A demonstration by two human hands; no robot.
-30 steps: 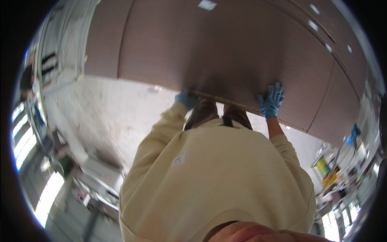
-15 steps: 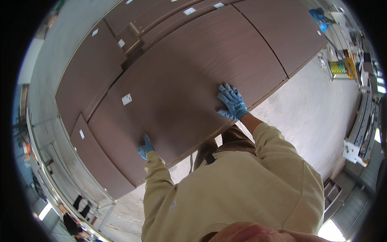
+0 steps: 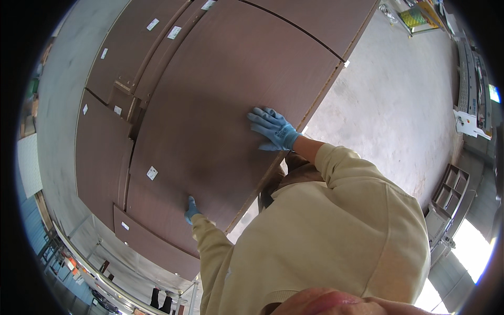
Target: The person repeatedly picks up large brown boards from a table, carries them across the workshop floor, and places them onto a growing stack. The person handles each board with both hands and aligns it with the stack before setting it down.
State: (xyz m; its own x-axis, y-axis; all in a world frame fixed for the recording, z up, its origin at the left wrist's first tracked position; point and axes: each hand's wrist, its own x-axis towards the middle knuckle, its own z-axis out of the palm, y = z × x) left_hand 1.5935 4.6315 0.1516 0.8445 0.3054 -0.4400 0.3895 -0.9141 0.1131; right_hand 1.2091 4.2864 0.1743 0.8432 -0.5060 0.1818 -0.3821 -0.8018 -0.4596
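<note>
A large brown board [image 3: 210, 105] lies flat in front of me, with a small white label [image 3: 152, 173] on its left part. My right hand [image 3: 274, 129], in a blue glove, rests palm down on the board near its close edge, fingers stretched out and holding nothing. Further left, my left hand [image 3: 191, 210], also gloved in blue, touches the same board. One finger or the thumb sticks out there; the rest of that hand is partly hidden by the cuff.
More brown boards with white labels lie around this one, including a narrow strip [image 3: 152, 244] at the left and a stepped stack [image 3: 126, 97] beyond. A metal rail [image 3: 100, 281] curves along the lower left. Grey floor [image 3: 388, 105] lies to the right, with a compartmented rack [image 3: 450, 190] beyond.
The whole view has turned, so the boards appear rotated counterclockwise. Both hands stay on the board; the right hand's fingers now point more to the left.
</note>
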